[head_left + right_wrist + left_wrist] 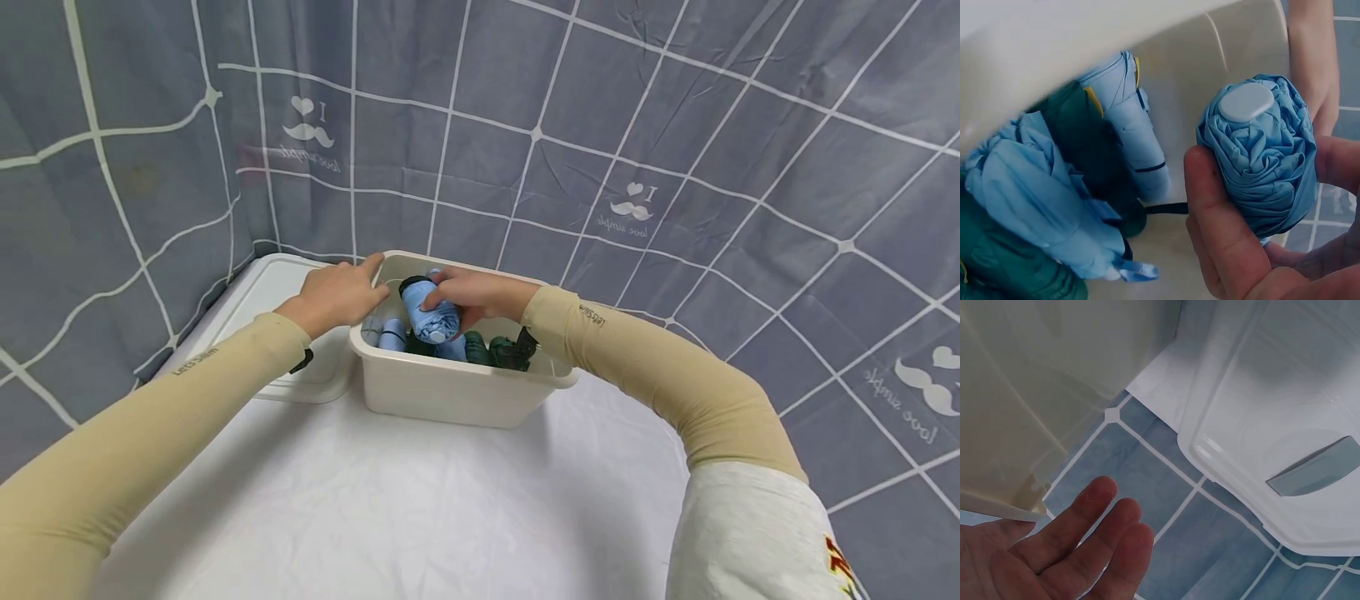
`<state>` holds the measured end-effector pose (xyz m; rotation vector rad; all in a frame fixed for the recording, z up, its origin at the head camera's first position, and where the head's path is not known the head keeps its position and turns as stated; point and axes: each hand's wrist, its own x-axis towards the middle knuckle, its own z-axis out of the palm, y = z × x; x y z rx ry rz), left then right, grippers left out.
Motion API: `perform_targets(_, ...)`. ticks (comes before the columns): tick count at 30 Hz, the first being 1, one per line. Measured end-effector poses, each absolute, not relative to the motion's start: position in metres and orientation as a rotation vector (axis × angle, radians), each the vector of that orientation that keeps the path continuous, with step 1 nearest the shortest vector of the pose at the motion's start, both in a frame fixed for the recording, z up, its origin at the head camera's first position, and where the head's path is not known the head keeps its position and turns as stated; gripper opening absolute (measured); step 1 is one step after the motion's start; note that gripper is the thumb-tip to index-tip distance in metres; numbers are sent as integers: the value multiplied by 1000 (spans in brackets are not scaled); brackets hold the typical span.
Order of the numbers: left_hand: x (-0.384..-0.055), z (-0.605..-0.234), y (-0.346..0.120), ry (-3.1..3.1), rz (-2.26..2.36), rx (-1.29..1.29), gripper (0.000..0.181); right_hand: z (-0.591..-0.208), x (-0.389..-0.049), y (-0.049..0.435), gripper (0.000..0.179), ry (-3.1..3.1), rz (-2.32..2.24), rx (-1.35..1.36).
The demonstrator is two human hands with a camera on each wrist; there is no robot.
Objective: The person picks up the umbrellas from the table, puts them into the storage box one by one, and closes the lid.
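Note:
A folded light blue umbrella [433, 315] is gripped by my right hand [483, 293] over the left part of a cream plastic bin [450, 390]. The right wrist view shows its bunched cloth and pale end cap [1246, 102] between fingers and thumb. My left hand [337, 293] is at the bin's left end, one finger at the rim; in the left wrist view its fingers [1100, 490] are extended, holding nothing. Inside the bin lie more folded umbrellas, such as a light blue one [1041, 200] and a dark green one [1088, 144], partly hidden in the head view.
A white lid [281, 283] lies left of the bin, partly behind my left forearm. White cloth [420, 500] covers the surface in front. Behind hangs a grey-blue curtain [480, 125] with white grid lines, close to the bin's back side.

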<state>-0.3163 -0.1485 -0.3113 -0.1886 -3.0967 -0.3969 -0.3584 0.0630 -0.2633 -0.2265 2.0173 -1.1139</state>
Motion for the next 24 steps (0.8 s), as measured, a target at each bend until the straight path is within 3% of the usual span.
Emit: perform_targets(24,-318,-312,-150,-3103,-381,-175,66,-290,-378,27,79,1942,-884,-251)
